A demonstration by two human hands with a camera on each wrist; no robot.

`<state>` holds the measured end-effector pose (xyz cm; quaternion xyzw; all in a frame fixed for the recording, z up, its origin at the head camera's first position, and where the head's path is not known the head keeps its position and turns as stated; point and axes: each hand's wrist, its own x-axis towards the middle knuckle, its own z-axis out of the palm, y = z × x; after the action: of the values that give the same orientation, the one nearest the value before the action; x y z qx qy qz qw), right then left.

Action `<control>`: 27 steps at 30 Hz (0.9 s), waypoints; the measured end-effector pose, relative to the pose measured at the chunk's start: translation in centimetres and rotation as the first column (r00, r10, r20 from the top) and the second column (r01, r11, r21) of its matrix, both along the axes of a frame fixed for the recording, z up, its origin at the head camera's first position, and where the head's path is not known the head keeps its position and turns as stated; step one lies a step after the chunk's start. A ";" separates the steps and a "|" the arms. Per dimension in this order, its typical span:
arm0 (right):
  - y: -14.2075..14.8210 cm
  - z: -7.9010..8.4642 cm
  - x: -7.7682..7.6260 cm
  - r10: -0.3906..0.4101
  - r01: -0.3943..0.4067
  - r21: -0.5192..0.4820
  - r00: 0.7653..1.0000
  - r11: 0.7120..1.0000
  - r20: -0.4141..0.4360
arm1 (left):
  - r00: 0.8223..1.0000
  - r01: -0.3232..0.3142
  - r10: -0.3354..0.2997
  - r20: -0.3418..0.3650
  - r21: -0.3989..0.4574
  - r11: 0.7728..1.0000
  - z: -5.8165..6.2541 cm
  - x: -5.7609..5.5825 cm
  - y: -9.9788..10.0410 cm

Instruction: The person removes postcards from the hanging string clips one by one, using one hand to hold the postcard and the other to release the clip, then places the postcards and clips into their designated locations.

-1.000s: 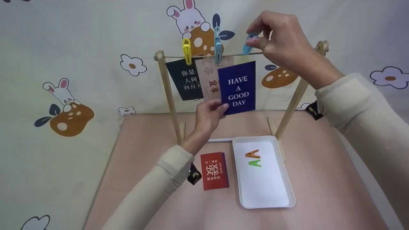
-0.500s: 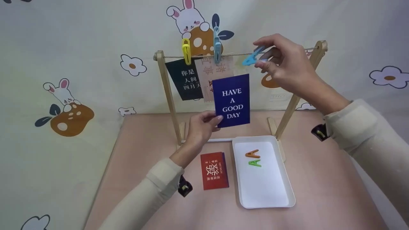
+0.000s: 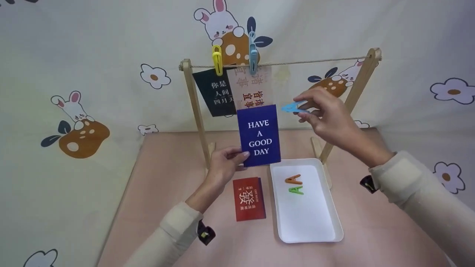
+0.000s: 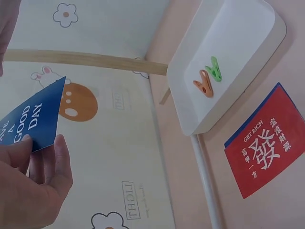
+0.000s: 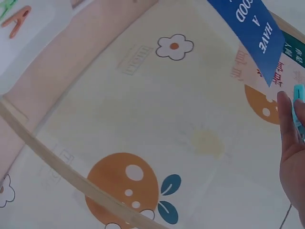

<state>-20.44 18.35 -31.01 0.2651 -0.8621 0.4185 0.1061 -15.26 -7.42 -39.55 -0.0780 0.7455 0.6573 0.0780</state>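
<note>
My left hand (image 3: 224,167) pinches the lower left corner of a dark blue card (image 3: 259,135) reading "HAVE A GOOD DAY". The card is upright in front of the rack, below its string. To the right of the card, my right hand (image 3: 326,115) holds a light blue clothespin (image 3: 293,107) between thumb and fingers, its tip close to the card's upper right corner. On the string (image 3: 311,60), a yellow clothespin (image 3: 217,61) holds a dark green card (image 3: 213,92), and a blue clothespin (image 3: 253,55) holds a pale pink card (image 3: 256,85), partly hidden by the blue card.
A white tray (image 3: 308,222) on the table holds an orange clothespin (image 3: 294,179) and a green clothespin (image 3: 296,190). Left of it lies a red card (image 3: 248,200) over a blue one. Wooden posts (image 3: 196,111) carry the string before a patterned wall covering.
Both hands have come down from the string. The blue card has moved down and left in my left hand; the light blue clothespin has come off the string with my right hand.
</note>
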 end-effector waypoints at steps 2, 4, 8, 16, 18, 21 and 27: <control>0.1 -1.1 0.2 -0.006 0.006 0.033 1.000 0.999 -0.011 | 1.000 0.009 -0.009 0.012 -0.005 1.000 -0.5 0.4 -0.2; 0.1 -2.2 0.4 -0.017 0.019 0.082 0.999 0.996 -0.031 | 1.000 0.019 -0.019 0.017 -0.012 1.000 -1.1 0.8 -0.4; 0.4 -4.4 0.9 -0.038 0.047 0.170 0.998 0.984 -0.053 | 0.999 0.027 -0.026 0.031 -0.006 1.000 -2.9 1.5 -0.6; 0.6 -8.6 1.9 -0.041 0.048 0.234 0.999 0.971 -0.032 | 0.998 0.013 -0.013 0.056 0.000 1.000 -6.9 2.6 -0.6; 0.6 -9.7 2.3 -0.048 0.051 0.247 0.999 0.968 -0.019 | 0.997 0.006 -0.006 0.072 -0.002 1.000 -7.6 2.8 -0.6; 0.5 -11.2 2.7 -0.049 0.058 0.278 0.998 0.959 -0.039 | 0.995 -0.002 0.005 0.102 -0.027 1.000 -8.7 3.1 -0.7; 0.6 -14.2 3.5 -0.072 0.112 0.282 0.987 0.953 -0.146 | 0.991 -0.009 0.014 0.131 -0.039 0.999 -11.0 3.8 -1.0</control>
<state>-16.93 18.97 -45.19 0.2648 -0.9164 0.2637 0.1433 -11.47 -8.39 -50.54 -0.1270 0.7507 0.6369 0.1214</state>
